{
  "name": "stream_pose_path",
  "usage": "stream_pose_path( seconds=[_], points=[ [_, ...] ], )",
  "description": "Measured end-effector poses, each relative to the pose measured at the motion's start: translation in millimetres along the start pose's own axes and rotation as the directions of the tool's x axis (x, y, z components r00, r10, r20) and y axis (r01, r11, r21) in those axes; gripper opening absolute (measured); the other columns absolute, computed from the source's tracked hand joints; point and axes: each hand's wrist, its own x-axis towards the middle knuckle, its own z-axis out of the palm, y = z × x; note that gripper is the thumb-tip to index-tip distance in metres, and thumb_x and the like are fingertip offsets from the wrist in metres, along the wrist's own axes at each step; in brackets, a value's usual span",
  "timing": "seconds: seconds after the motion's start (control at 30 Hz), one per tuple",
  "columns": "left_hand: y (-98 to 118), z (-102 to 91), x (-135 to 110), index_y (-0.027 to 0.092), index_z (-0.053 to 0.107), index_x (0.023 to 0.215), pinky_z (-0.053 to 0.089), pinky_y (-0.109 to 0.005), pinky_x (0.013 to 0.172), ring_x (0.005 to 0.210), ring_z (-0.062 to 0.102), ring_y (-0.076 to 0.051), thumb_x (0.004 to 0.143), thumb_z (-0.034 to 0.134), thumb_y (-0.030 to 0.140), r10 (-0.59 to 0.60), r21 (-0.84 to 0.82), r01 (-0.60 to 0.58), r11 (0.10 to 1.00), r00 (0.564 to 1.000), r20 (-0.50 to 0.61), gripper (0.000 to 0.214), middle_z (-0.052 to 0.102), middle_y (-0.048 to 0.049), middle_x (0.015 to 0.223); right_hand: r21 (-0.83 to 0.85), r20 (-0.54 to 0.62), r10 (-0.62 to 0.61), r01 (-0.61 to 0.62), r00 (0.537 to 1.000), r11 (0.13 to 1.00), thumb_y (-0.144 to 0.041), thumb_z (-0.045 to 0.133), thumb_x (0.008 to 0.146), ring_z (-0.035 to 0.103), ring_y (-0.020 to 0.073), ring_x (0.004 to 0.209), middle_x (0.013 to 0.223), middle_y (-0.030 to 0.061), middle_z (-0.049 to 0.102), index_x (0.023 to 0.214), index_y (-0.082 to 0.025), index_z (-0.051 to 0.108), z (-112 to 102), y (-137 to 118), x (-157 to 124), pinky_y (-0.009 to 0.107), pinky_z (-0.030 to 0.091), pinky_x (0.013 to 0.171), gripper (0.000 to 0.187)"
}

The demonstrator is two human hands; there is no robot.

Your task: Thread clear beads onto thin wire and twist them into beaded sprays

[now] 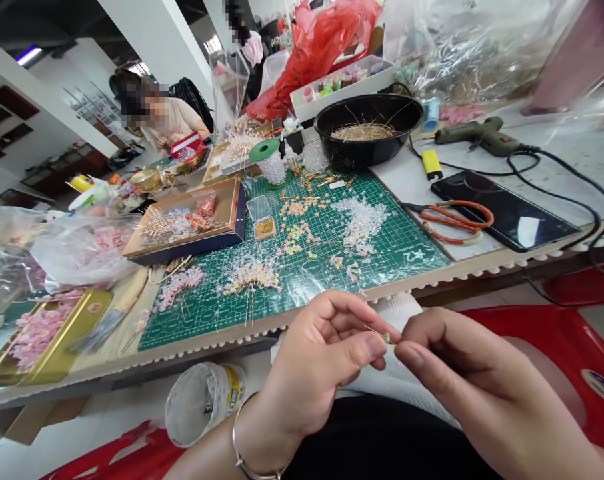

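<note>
Just beyond the table's near edge, my left hand [322, 363] pinches a thin gold-coloured wire between thumb and forefinger. A small pale bead [387, 338] shows at the wire, between the two hands' fingertips. My right hand [472, 373] is closed in a pinch on the bead's other side; what lies between those fingertips is too small to make out. On the green cutting mat [302, 293] ahead lie a beaded hair comb [252, 275], a pink beaded piece [182, 287], a heap of clear beads [359, 223] and yellow flower beads [297, 238].
A black bowl of wire [367, 150], orange-handled scissors [452, 217], a phone [507, 210] and a corded glue gun [482, 137] stand right. An open box [187, 227] and a gold tin [77, 340] are left. A white bucket [195, 407] stands below. Another person [175, 120] sits far left.
</note>
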Motion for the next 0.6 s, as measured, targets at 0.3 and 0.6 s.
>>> stream_pose_path(
  seconds=[0.3, 0.6],
  points=[
    [8.8, -5.1, -16.2, 0.028, 0.077, 0.084, 0.047, -0.030, 0.074, 0.095, 0.064, -0.019, 0.087, 0.077, 0.027, 0.286, 0.673, -0.285, 0.683, 0.952, 0.113, 0.002, 0.071, -0.0044, 0.107, -0.026, -0.102, 0.093, -0.096, 0.990, 0.995, -0.063, 0.068, 0.083, 0.057, 0.0190, 0.056, 0.056, -0.0002, 0.054, 0.069, -0.026, 0.064, 4.6, 18.1, -19.5, 0.025, 0.050, 0.045, 0.039],
    [19.4, -4.6, -8.7, 0.026, 0.074, 0.084, 0.050, -0.029, 0.076, 0.085, 0.065, -0.016, 0.085, 0.077, 0.021, 0.339, 0.793, -0.371, 0.484, 0.914, 0.221, 0.006, 0.073, -0.0025, 0.102, 0.131, 0.182, 0.102, -0.126, 0.978, 0.983, -0.046, 0.061, 0.093, 0.067, 0.0191, 0.067, 0.073, 0.0021, 0.068, 0.076, -0.026, 0.067, 2.1, 18.5, 2.0, 0.024, 0.057, 0.055, 0.027]
  ],
)
